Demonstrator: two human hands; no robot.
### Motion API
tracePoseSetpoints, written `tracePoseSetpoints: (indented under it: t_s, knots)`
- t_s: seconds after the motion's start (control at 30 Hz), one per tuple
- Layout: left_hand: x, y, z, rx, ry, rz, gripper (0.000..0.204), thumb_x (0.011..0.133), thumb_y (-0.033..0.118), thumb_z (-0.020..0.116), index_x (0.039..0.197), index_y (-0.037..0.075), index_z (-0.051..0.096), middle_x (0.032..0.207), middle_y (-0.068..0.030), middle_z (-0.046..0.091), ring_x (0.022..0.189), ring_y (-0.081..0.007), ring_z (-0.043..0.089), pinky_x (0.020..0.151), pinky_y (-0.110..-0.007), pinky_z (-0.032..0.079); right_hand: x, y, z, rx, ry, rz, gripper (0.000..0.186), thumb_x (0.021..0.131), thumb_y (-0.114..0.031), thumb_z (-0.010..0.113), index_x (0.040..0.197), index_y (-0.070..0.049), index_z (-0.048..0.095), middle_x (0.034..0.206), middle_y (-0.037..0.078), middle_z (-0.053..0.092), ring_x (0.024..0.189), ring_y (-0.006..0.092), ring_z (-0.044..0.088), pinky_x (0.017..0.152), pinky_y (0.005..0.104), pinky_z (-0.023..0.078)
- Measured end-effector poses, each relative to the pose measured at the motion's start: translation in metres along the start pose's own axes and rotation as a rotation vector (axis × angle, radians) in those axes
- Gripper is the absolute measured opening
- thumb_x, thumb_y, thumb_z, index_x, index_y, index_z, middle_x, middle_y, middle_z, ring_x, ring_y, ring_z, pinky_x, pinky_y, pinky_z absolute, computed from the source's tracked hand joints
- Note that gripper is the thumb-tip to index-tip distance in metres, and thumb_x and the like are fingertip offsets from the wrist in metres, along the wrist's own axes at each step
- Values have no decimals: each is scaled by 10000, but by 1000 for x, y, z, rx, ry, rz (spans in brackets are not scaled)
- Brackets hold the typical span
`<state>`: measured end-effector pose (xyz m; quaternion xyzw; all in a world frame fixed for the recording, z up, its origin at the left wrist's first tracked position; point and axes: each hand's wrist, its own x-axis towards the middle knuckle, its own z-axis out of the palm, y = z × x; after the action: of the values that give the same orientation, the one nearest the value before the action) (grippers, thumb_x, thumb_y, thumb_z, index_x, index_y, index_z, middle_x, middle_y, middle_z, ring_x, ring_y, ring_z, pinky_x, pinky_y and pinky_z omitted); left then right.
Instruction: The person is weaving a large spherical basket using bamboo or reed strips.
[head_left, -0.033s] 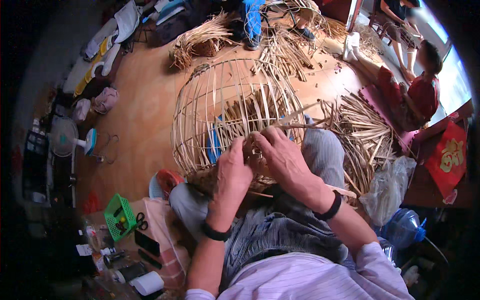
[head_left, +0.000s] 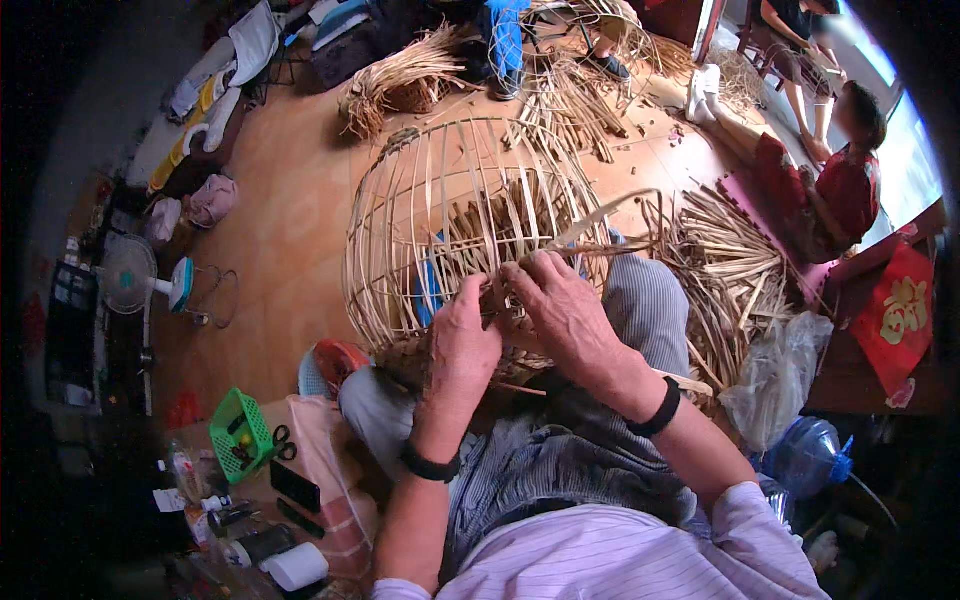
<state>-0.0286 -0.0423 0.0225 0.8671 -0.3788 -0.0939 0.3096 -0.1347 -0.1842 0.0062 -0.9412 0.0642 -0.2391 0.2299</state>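
At the near side of the open-ribbed basket frame [head_left: 480, 242], the right hand [head_left: 562, 312] pinches a flat strip [head_left: 598, 218]; the left hand's [head_left: 464, 335] grip cannot be determined.

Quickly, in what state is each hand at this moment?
Left hand: fingers bent at the basket frame; its grip cannot be told.
Right hand: closed, apparently on a pale strip.
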Motion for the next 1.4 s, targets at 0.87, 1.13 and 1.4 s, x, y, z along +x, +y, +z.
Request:
tracePoseSetpoints:
  t_s: [0.87,1.13,1.4]
  knots:
    - [30,-29,-1,-177,-334,-86,370,1059,250,693,839,-36,613,705,35,470,698,-79,423,603,-341,396,-54,-1,10,52,65,54,440,845,-108,733,1280,-89,665,1130,122,620,1050,347,627,897,455,563]
    - [25,-33,20,-14,-167,-50,477,1007,350,714,840,-92,649,683,-167,613,657,-200,560,650,-438,480,-66,-14,15,-136,1,-25,356,905,-225,648,1225,-68,664,1125,108,575,1111,300,584,937,420,528]
    - [33,-11,5,142,-377,-80,547,1027,421,612,894,-101,704,933,-371,689,944,-527,692,867,-576,537,-64,-7,15,0,45,6,330,898,-207,661,1203,-82,666,1047,92,598,1047,300,616,916,426,525]
